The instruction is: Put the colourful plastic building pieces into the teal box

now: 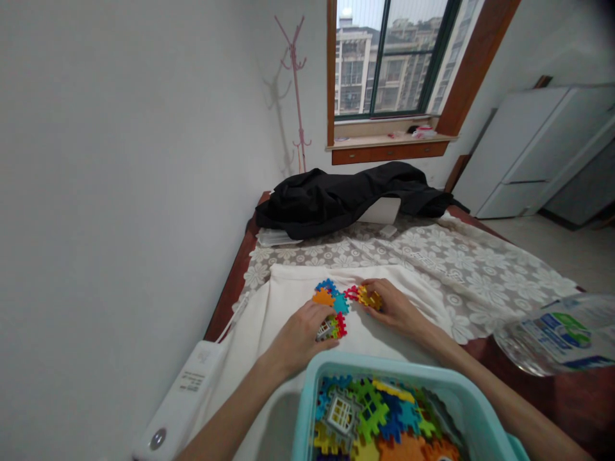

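My left hand (302, 334) is curled over a small cluster of interlocking plastic pieces (332, 326), red, green and grey, on a white cloth (288, 301). Joined to it are orange, blue and teal pieces (329, 295) just beyond my fingers. My right hand (394, 306) pinches a yellow-orange piece (369, 298) that sits against a red piece (352, 292). Close to me stands a teal bin (307, 397) filled with several more colourful pieces (369, 416).
A lace tablecloth (432, 256) covers the wooden table. A black garment (336, 198) lies at the far end below the window. A white power strip (182, 390) lies at the left edge. A plastic water bottle (557, 333) sits at the right. A pink coat stand (295, 83) leans by the wall.
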The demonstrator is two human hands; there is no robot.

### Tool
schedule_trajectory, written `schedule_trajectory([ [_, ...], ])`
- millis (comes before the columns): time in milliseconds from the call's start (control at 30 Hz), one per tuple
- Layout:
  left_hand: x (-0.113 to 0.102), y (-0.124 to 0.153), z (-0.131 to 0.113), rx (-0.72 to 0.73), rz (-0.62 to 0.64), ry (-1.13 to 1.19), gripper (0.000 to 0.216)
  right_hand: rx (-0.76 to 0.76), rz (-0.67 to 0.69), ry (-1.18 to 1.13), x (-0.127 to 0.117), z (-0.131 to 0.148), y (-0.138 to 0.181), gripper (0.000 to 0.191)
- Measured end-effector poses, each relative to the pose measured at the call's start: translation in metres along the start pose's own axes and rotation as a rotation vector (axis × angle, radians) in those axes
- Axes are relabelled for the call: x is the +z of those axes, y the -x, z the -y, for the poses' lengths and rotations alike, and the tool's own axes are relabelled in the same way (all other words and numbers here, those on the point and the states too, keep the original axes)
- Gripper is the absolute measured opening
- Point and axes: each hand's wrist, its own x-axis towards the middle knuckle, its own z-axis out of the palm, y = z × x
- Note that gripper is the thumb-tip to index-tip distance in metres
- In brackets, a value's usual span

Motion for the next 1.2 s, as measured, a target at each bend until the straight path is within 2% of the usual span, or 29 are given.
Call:
schedule_trajectory([
  [67,0.000,0.000,0.001,0.010,0.027,0.003,0.052,-0.020,0.005,0.000,0.004,0.001,-0.001,0.024],
  [200,0.001,0.001,0.002,0.008,0.046,0.004,0.056,-0.016,0.038,0.045,0.011,0.004,-0.003,0.047],
  [367,0.003,0.002,0.003,-0.005,0.046,0.003,0.064,-0.002,0.039,0.040,0.012,0.005,-0.005,0.026],
  [667,0.003,0.005,0.005,0.032,0.042,-0.002,0.050,0.057,0.041,0.017,-0.015,0.008,-0.003,0.026],
  [767,0.000,0.007,0.006,0.041,-0.014,0.006,0.051,0.049,0.085,0.013,-0.024,0.007,-0.001,0.025],
  [967,-0.007,0.007,0.011,-0.119,-0.324,0.004,0.050,0.102,0.227,0.101,-0.037,0.005,0.004,0.030],
  [1100,-0.003,0.004,0.019,-0.180,-0.356,-0.003,0.048,0.094,0.296,0.133,-0.034,0.011,0.006,0.038],
  [1200,0.001,0.003,0.023,-0.179,-0.337,-0.024,0.048,0.092,0.313,0.142,-0.029,0.017,0.007,0.033],
])
